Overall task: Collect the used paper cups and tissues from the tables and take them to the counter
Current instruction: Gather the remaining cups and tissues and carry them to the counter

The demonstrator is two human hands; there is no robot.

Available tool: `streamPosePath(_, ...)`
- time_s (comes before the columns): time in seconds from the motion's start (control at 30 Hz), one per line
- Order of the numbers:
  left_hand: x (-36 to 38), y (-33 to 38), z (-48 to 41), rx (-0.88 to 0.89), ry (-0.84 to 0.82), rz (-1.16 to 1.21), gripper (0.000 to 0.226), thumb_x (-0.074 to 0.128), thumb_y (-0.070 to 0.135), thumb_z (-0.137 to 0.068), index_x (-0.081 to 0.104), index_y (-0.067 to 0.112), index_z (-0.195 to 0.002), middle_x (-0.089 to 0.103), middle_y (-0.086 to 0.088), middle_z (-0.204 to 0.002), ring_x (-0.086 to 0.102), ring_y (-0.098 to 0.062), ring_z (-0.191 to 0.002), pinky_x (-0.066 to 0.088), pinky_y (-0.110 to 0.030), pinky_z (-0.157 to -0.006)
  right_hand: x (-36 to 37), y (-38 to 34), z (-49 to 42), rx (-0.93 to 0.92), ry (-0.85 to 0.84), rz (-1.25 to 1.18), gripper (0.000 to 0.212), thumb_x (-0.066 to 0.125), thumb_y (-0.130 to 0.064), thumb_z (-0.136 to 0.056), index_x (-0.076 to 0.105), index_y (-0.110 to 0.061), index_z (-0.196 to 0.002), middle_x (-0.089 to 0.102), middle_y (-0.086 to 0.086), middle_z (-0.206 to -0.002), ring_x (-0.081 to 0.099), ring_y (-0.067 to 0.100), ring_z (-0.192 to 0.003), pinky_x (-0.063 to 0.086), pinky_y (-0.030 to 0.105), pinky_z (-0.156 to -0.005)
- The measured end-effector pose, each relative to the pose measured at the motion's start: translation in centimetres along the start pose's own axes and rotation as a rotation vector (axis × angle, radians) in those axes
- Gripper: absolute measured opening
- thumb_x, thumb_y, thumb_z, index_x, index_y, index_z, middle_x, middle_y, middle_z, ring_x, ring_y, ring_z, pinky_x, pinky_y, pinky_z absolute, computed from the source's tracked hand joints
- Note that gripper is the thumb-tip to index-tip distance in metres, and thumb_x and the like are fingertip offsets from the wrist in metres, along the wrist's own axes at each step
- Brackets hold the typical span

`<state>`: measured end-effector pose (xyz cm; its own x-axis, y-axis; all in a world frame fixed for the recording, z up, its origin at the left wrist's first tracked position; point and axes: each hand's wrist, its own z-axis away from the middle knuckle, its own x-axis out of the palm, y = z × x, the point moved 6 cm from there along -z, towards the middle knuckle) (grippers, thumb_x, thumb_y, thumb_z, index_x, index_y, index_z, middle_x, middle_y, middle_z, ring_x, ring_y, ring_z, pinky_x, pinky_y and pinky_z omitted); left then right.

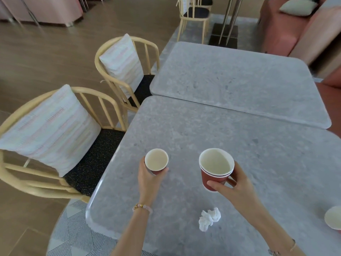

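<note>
My left hand grips a red paper cup near the left edge of the near grey table. My right hand holds a stack of two nested red paper cups over the middle of the same table. Both cups look empty inside. A crumpled white tissue lies on the table between my forearms, close to the front edge. Another red cup stands at the right border, cut off by the frame.
A second grey table abuts the near one at the back. Two wooden chairs with striped cushions stand on the left. A pink sofa and another chair are farther back.
</note>
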<state>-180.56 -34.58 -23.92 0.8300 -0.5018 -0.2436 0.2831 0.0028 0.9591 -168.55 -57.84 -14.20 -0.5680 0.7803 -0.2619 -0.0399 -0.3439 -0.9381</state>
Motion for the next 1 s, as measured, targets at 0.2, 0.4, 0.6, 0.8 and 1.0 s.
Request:
streamPosePath(0.2, 0.1, 1.7, -0.5, 0.031, -0.023, 0.045, 0.062, 0.085, 0.019, -0.059, 0.049, 0.046, -0.102, 0.058, 0.016, -0.105, 0.058, -0.008, -0.100, 0.046, -0.019, -0.076, 0.1, 0.2, 0.0, 0.017, 0.019, 0.003, 0.061, 0.082, -0.008, -0.068, 0.052, -0.044, -0.107, 0.065, -0.033, -0.099, 0.060, -0.013, -0.094, 0.047, 0.010, -0.075)
streamPosePath(0.4, 0.7, 6.2, -0.2, 0.119, -0.083, 0.108, 0.064, 0.084, 0.015, -0.064, 0.049, 0.035, -0.113, 0.057, 0.014, -0.111, 0.056, -0.003, -0.102, 0.045, -0.011, -0.076, -0.1, 0.8, 0.2, 0.026, 0.032, 0.000, 0.059, 0.082, -0.009, -0.068, 0.053, -0.041, -0.108, 0.064, -0.034, -0.100, 0.059, -0.014, -0.096, 0.046, 0.003, -0.073)
streamPosePath(0.6, 1.9, 11.0, 1.2, 0.191, -0.212, 0.181, 0.061, 0.082, 0.011, -0.067, 0.050, 0.036, -0.112, 0.058, 0.010, -0.116, 0.058, -0.003, -0.104, 0.047, -0.016, -0.079, -0.6, 1.6, 0.6, 0.030, 0.051, 0.009, 0.060, 0.084, -0.014, -0.064, 0.053, -0.042, -0.107, 0.066, -0.029, -0.100, 0.060, -0.009, -0.096, 0.046, 0.007, -0.077)
streamPosePath(0.8, 3.4, 15.6, 4.2, 0.193, -0.389, 0.305, 0.059, 0.078, 0.019, -0.062, 0.054, 0.021, -0.115, 0.063, 0.005, -0.113, 0.061, -0.004, -0.101, 0.048, -0.014, -0.077, -1.1, 1.9, 1.7, 0.013, 0.043, 0.013, 0.061, 0.080, -0.035, -0.055, 0.053, -0.043, -0.108, 0.063, -0.032, -0.103, 0.059, -0.009, -0.098, 0.043, 0.005, -0.078)
streamPosePath(1.0, 4.8, 18.2, 7.4, 0.248, -0.517, 0.330, 0.057, 0.076, 0.014, -0.061, 0.051, 0.023, -0.111, 0.065, 0.018, -0.103, 0.062, -0.002, -0.097, 0.049, -0.014, -0.073, -1.4, 1.8, 2.5, -0.013, 0.035, -0.018, 0.067, 0.080, -0.037, -0.054, 0.053, -0.042, -0.116, 0.064, -0.028, -0.107, 0.060, -0.004, -0.101, 0.047, 0.012, -0.081)
